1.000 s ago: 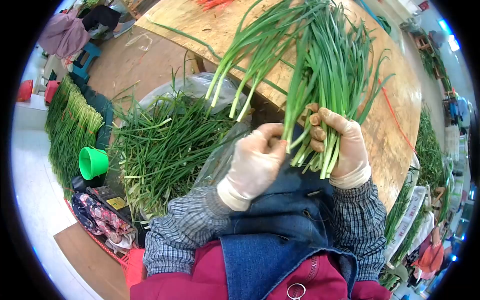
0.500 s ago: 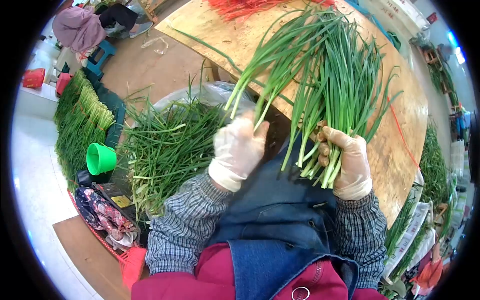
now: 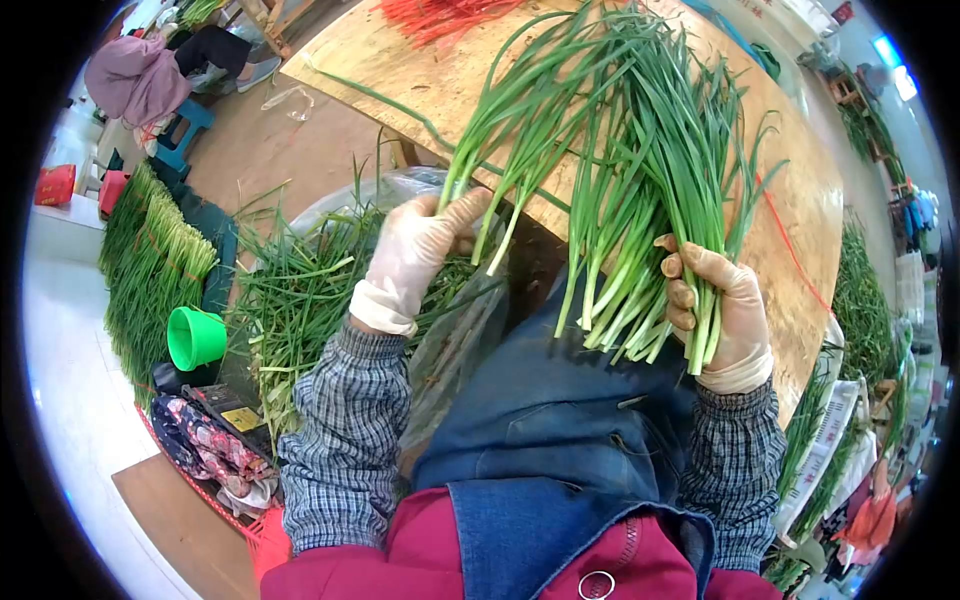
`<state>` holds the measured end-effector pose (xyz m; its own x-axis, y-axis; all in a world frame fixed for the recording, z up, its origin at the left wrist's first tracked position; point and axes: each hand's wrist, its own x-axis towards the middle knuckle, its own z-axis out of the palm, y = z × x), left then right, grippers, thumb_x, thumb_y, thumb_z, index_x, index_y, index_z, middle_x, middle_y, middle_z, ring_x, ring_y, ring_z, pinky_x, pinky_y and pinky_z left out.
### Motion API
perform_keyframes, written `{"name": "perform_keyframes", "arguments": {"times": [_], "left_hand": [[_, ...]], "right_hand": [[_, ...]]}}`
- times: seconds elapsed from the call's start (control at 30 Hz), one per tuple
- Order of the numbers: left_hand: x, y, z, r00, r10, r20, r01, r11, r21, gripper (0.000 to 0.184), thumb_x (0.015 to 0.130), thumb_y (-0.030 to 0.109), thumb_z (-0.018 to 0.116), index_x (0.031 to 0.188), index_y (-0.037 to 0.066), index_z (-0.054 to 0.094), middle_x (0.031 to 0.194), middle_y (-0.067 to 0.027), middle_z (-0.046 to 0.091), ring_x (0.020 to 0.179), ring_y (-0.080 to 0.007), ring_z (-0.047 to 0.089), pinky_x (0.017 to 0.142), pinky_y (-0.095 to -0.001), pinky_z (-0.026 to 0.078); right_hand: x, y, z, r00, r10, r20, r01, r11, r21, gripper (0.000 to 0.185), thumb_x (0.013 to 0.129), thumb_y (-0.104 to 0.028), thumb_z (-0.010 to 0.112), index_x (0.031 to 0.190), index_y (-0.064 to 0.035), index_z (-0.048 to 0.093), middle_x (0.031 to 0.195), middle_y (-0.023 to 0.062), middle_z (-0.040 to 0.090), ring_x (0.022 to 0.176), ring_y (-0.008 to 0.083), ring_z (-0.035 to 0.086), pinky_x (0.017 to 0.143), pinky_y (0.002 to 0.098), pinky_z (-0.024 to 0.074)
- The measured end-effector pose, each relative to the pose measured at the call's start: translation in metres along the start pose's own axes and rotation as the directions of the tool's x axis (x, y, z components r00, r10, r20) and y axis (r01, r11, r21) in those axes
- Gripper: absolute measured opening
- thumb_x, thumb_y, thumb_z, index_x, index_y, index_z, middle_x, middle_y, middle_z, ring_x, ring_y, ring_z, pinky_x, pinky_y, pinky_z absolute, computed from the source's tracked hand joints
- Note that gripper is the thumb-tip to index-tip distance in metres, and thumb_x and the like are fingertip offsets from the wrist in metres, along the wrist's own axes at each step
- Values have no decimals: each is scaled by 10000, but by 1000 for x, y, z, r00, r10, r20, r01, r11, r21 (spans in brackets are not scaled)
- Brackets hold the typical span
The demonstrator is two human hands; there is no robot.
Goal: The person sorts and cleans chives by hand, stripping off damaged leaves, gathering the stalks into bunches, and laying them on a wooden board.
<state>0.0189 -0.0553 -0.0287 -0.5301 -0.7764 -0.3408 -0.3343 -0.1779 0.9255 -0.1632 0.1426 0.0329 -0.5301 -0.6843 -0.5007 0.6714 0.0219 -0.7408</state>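
My left hand (image 3: 415, 250), in a thin pale glove, is closed around the lower stalks of a few garlic chives, their leaves arching up over the board. A couple of loose stems hang just beside its fingers. My gloved right hand (image 3: 722, 295) grips part of a larger bunch of garlic chives (image 3: 640, 190) near the cut ends. Other stalks of that bunch fan out to the left of this hand, their pale ends over my lap. The leafy tops rest on the wooden tabletop (image 3: 790, 230). Bare fingertips poke through the right glove.
Under my left arm, a plastic-lined container (image 3: 410, 185) holds a heap of loose green leaves (image 3: 310, 300). Farther left are stacked chive bundles (image 3: 150, 260) and a green bucket (image 3: 197, 337). Red ties (image 3: 440, 15) lie at the table's far edge. A person (image 3: 140, 80) sits at upper left.
My left hand has moved left and slightly up, away from the bunch. The right hand has shifted a little right, and the stalks beside it have spread out.
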Motion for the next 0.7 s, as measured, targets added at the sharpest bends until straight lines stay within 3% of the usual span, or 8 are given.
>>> {"name": "perform_keyframes", "arguments": {"times": [0.03,0.17,0.3,0.43,0.5,0.57,0.63,0.7], "left_hand": [[-1,3,3,980,-106,167,137,972,-190,423,771,373,686,918,-15,603,799,-155,646,688,-199,625,635,-279,477],[-8,0,26,934,-156,323,273,893,-357,354,809,336,640,882,-8,594,715,-77,619,583,-122,576,574,-235,470],[-26,9,36,964,-44,262,139,923,-358,209,842,191,571,892,-10,598,596,-26,545,484,-84,475,471,-211,378],[-67,30,54,979,83,188,-37,971,-234,168,841,76,539,959,-33,589,639,-5,529,502,-57,448,486,-184,344],[-60,3,59,942,299,150,-319,939,130,236,848,98,550,1040,-39,571,733,-33,568,644,-97,532,601,-221,432],[-53,-7,61,829,547,112,-523,689,503,330,841,161,588,1081,-62,547,837,-76,609,763,-128,561,712,-245,447],[-48,-5,61,959,246,141,-272,937,218,386,831,206,612,1089,-72,541,900,-98,619,808,-142,570,759,-253,442],[-41,0,63,964,14,265,-3,999,-43,454,816,255,642,1101,-82,534,969,-112,624,823,-145,578,774,-256,446]], "right_hand": [[0,-1,-4,1000,5,7,-5,1000,10,221,815,-89,556,969,69,543,728,90,580,509,104,506,387,205,385],[0,1,-13,1000,-19,-6,19,1000,-10,215,816,-89,557,952,77,548,720,103,589,508,116,525,386,209,397],[-2,1,-12,999,-41,-10,41,999,-14,203,817,-91,558,928,79,557,715,119,596,503,125,531,387,213,406],[-10,-4,-16,994,-90,-56,84,992,-92,201,820,-88,556,930,79,548,720,133,604,492,135,542,386,216,418],[-15,-5,-21,987,-137,-81,125,982,-140,195,822,-85,551,932,76,544,718,137,605,488,139,546,385,219,423],[-21,-3,-23,959,-227,-170,188,957,-222,191,831,-68,540,964,69,543,727,129,609,491,136,550,386,228,433],[-28,1,-18,891,-350,-289,240,904,-354,198,834,-67,544,982,65,545,738,122,613,504,132,558,392,228,438],[-25,8,-48,881,-414,-230,217,784,-581,269,834,-112,598,1018,76,538,758,102,618,544,110,568,440,217,454]]}}
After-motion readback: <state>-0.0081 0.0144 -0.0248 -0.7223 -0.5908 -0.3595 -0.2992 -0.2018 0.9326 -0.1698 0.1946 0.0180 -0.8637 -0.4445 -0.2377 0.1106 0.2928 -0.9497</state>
